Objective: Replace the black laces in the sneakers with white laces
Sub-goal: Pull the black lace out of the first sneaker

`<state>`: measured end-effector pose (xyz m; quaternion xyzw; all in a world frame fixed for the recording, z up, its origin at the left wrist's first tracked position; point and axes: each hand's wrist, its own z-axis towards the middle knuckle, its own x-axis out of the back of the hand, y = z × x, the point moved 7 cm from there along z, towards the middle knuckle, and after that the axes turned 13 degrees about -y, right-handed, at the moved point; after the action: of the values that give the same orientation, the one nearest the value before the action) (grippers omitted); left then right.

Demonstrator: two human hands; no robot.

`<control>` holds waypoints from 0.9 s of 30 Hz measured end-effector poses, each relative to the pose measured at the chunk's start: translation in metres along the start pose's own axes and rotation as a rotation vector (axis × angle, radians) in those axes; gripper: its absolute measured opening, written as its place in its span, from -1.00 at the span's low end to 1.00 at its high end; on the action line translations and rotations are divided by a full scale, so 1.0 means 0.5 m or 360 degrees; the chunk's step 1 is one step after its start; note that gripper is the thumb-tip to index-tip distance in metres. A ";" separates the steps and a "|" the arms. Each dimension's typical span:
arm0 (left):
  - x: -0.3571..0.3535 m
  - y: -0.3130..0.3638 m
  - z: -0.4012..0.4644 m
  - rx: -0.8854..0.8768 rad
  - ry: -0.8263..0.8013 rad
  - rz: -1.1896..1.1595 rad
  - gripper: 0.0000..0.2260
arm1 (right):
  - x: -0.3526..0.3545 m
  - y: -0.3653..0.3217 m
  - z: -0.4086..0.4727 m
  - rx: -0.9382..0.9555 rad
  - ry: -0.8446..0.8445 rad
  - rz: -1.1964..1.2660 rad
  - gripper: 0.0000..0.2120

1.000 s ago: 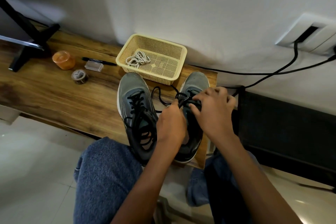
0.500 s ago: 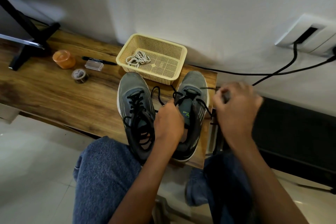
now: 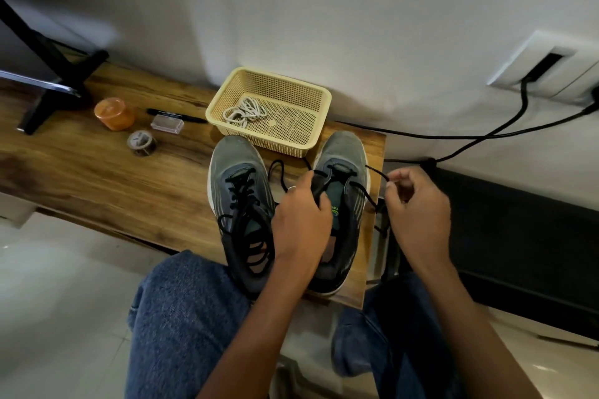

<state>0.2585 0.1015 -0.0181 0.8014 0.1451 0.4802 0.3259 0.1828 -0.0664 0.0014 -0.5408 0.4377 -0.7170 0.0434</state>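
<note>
Black lace (image 3: 372,193) runs sideways off the right sneaker (image 3: 343,204), pinched in the right hand (image 3: 418,207); left hand (image 3: 303,220) grips that sneaker's tongue, beside the left sneaker (image 3: 241,204).

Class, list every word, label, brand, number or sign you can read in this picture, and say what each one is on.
Nothing here reads in full.
Right sneaker's tongue: green print, partly under the left hand; too small and cut off to read.
Marker: a pale label, too blurred to read.
Tape roll: a pattern or print, too blurred to read.
Clear box, orange jar, basket: no text visible.
</note>
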 end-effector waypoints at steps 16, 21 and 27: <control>-0.021 0.020 0.051 -0.0196 0.0000 0.0159 -0.67 | -0.107 -0.022 0.007 0.0142 -0.0436 -0.0048 -0.65; -0.023 0.011 0.060 -0.0195 0.0061 0.0083 -0.69 | -0.114 0.004 -0.019 0.0074 -0.0349 0.0098 -0.71; -0.024 -0.003 0.060 -0.0118 0.0173 -0.0033 -0.69 | -0.096 0.023 -0.035 -0.0003 -0.0107 0.0255 -0.91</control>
<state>0.2786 0.0849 -0.0370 0.7600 0.1531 0.5245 0.3519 0.1835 -0.0374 -0.0422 -0.5279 0.4785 -0.6922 0.1149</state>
